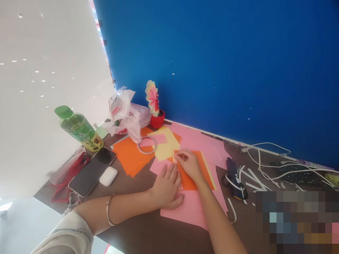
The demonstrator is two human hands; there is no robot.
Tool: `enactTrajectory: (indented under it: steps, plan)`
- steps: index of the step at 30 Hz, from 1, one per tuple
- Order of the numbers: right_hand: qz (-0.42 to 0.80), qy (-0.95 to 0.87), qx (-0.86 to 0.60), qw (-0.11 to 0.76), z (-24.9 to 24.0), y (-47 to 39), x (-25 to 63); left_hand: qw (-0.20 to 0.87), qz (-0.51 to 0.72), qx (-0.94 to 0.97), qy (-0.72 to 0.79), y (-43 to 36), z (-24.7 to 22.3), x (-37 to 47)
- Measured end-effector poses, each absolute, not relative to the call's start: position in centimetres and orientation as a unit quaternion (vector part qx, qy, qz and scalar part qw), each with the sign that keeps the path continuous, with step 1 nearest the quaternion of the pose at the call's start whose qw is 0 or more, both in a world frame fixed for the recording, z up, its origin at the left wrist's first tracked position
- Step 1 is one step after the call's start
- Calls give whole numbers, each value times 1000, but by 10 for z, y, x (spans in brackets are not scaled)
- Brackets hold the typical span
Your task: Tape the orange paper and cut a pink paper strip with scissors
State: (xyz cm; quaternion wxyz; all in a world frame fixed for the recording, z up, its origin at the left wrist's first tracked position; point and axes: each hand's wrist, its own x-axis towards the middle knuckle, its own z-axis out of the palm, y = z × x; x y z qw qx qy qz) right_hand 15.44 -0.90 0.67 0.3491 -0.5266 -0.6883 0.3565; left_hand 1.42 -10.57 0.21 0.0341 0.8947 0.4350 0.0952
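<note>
We are pressing our left hand (167,186) flat, fingers spread and holding nothing, on the near edge of the orange sheet (194,171), which is lying on pink paper (193,208) directly under both hands. Our right hand (188,163) is resting on the same sheet just beyond the left, fingertips curled down and pinching at its far edge; we cannot tell whether a flap is lifted. We judge we are creasing a fold. The next move is calling for a steady left palm while the right fingertips run along the crease line. Scissors (235,178) are lying to the right of the right hand, and a tape ring (146,145) is sitting beyond the left.
</note>
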Motion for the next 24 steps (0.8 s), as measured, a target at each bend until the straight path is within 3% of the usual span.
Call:
enactTrajectory:
  steps: [24]
  plan:
    - [320,-694,-545,346,4,-9,153,36,76,893,441,-106,6,16]
